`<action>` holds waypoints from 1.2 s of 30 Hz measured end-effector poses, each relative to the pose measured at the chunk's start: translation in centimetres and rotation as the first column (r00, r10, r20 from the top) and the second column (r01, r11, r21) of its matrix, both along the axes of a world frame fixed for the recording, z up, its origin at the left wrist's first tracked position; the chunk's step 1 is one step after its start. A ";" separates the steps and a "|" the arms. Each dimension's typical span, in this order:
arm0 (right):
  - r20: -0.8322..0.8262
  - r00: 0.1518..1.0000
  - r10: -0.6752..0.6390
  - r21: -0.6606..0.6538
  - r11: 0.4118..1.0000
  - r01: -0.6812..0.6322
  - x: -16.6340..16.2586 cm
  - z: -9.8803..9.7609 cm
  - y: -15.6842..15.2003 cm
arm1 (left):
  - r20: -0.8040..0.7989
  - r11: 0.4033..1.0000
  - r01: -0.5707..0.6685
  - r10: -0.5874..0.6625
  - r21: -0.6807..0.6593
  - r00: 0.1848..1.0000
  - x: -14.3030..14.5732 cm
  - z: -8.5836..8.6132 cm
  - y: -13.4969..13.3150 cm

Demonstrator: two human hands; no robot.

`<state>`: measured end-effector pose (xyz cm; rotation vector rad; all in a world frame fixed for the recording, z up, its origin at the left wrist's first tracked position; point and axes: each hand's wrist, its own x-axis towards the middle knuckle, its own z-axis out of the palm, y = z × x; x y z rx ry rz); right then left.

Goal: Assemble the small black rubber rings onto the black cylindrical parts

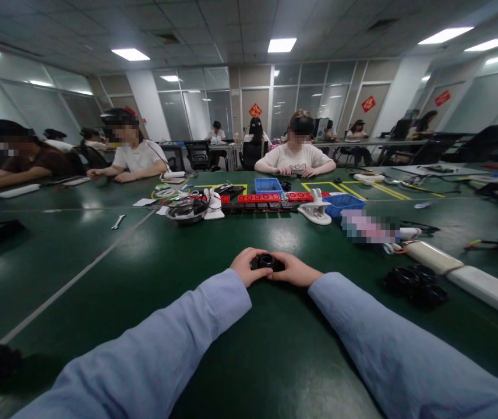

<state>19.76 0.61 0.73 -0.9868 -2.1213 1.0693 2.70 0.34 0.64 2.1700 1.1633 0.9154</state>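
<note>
A small black round part (267, 261) rests on the dark green table (152, 273) straight ahead of me. My left hand (247, 266) curls around its left side and my right hand (293, 269) closes on its right side, so both hands grip it between them. Both forearms wear light blue sleeves and lie on the table. The underside of the part is hidden by my fingers.
A pile of similar black parts (415, 285) lies to the right, beside long white bars (487, 288). Further back stand a metal bowl (186, 210), red and black blocks (266, 201), blue bins (268, 186) and a white clamp (316, 210). A wrench (117, 222) lies left. Several people sit at the far side.
</note>
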 end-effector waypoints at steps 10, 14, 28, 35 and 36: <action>0.006 1.000 -0.021 0.010 1.000 0.020 -0.2 0.1 -0.2 | -0.006 1.000 -0.001 0.001 0.001 1.000 0.0 0.2 -0.2; 0.000 1.000 -0.025 -0.003 1.000 0.025 -0.1 0.2 -0.3 | -0.005 1.000 0.027 -0.027 0.012 1.000 -0.2 0.1 -0.1; 0.306 0.811 -0.498 0.389 0.843 0.370 -2.5 -0.5 -1.0 | -0.024 0.979 -0.187 0.190 0.085 0.981 0.7 -0.3 0.0; 0.103 0.993 -0.064 0.125 0.991 0.051 -0.3 0.0 -0.3 | 0.009 0.999 0.032 -0.032 -0.035 0.999 -0.3 0.1 0.0; 0.078 0.997 -0.024 0.082 0.996 0.017 -0.2 0.1 -0.3 | 0.012 0.998 0.041 -0.041 -0.039 0.999 -0.3 0.2 0.0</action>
